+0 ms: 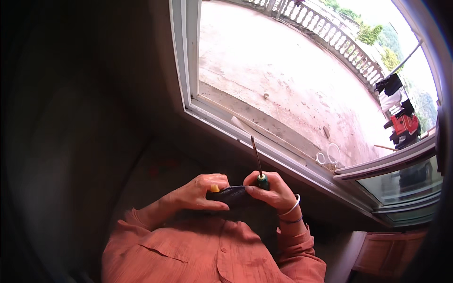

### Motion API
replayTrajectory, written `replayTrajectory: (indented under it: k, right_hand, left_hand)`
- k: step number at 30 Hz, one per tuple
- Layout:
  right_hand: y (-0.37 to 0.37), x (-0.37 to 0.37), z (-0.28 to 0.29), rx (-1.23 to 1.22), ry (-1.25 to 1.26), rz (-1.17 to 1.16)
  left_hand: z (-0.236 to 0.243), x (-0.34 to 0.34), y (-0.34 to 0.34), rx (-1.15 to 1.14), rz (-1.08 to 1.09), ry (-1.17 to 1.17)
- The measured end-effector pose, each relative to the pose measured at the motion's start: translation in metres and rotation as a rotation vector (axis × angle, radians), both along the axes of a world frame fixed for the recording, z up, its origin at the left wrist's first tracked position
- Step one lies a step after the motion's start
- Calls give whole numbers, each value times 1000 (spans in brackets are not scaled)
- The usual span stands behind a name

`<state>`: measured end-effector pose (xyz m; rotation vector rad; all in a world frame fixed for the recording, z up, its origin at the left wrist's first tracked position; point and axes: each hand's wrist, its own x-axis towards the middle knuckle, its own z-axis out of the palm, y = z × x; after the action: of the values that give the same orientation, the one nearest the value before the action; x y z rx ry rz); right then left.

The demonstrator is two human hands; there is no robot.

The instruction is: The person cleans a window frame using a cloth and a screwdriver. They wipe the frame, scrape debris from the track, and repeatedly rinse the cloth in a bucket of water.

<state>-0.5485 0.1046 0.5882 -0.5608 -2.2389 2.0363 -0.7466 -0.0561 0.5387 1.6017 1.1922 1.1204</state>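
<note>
In front of my orange shirt, my left hand (pixel 204 191) is closed around one end of a dark, textured, curved piece (pixel 236 194) whose kind I cannot make out. A small yellow thing (pixel 214 188) shows between its fingers. My right hand (pixel 278 192) grips the dark green handle of a screwdriver (pixel 258 162), its long thin shaft pointing up and slightly left. The right thumb and fingers also meet the other end of the dark piece. Shadow hides the lower side of that piece.
A window frame (pixel 264 148) slants just beyond my hands, with an open glass pane (pixel 401 181) at the right. White rings (pixel 333 152) lie on its ledge. Outside are a terrace, a balustrade (pixel 325 33) and hanging clothes (pixel 403 120). A wooden piece (pixel 389 254) stands lower right.
</note>
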Motion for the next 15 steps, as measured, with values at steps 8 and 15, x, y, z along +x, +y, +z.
replayTrajectory:
  k: [8,15]
  right_hand:
    - [63,-108,-30,948,90,-343]
    - [92,-137,-53,1111,-37,-15]
  left_hand:
    - [13,-49,-9,-234,306,-478]
    - [36,-64,-20,-3,705,-478]
